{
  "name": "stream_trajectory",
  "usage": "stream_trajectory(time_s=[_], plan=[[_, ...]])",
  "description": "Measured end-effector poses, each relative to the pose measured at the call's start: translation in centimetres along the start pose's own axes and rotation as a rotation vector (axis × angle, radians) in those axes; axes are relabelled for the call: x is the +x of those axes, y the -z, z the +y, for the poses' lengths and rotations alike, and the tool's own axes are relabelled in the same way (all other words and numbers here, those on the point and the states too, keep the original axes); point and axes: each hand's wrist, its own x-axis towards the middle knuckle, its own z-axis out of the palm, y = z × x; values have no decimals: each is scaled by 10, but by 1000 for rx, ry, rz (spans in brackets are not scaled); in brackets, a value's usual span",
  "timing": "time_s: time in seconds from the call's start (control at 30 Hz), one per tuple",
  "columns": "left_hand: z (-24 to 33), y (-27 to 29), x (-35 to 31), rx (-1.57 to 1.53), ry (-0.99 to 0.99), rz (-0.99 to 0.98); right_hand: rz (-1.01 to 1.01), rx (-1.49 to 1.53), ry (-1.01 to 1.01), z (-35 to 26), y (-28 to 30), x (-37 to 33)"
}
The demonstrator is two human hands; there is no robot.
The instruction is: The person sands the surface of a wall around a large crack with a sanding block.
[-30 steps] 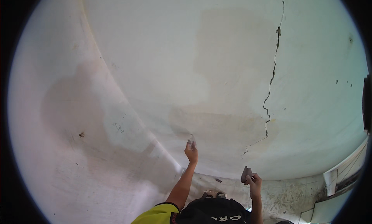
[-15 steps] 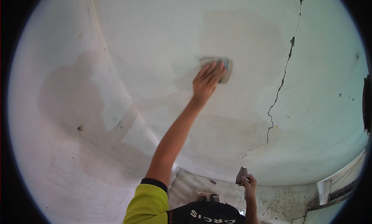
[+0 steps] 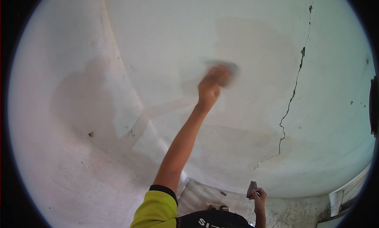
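Low by the foot of the wall, the right hand (image 3: 259, 196) closes around a small dark block (image 3: 251, 188), seemingly stiff and light enough for a fingertip grip. Higher up, the left hand (image 3: 211, 84) presses a flat grey pad (image 3: 228, 68) against the pale wall (image 3: 158, 38), left of the long crack (image 3: 294, 93). The pad looks light and thin, best held flat under the palm. Blur hides its edges and the fingers; the floor (image 3: 284, 212) is largely cut off.

Crack (image 3: 293, 94) right of pad (image 3: 229, 68) on wall (image 3: 158, 38)
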Motion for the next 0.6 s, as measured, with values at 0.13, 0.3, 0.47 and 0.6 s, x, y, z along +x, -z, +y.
stream_trajectory(time_s=[0.13, 0.3, 0.47, 0.6], plan=[[-67, 54, 29, -125, -81, -311, -27, -25, 48, 5, -8, 5], [-152, 107, 80, 37, 487, 426, -156, -125, 11, -1, -4, -8], [-38, -6, 56, -71, 183, 60, -107, -135, 10, 12, 5, -4], [7, -14, 96, -546, -189, -556, -114, -87, 67, 15, -1, 8]])
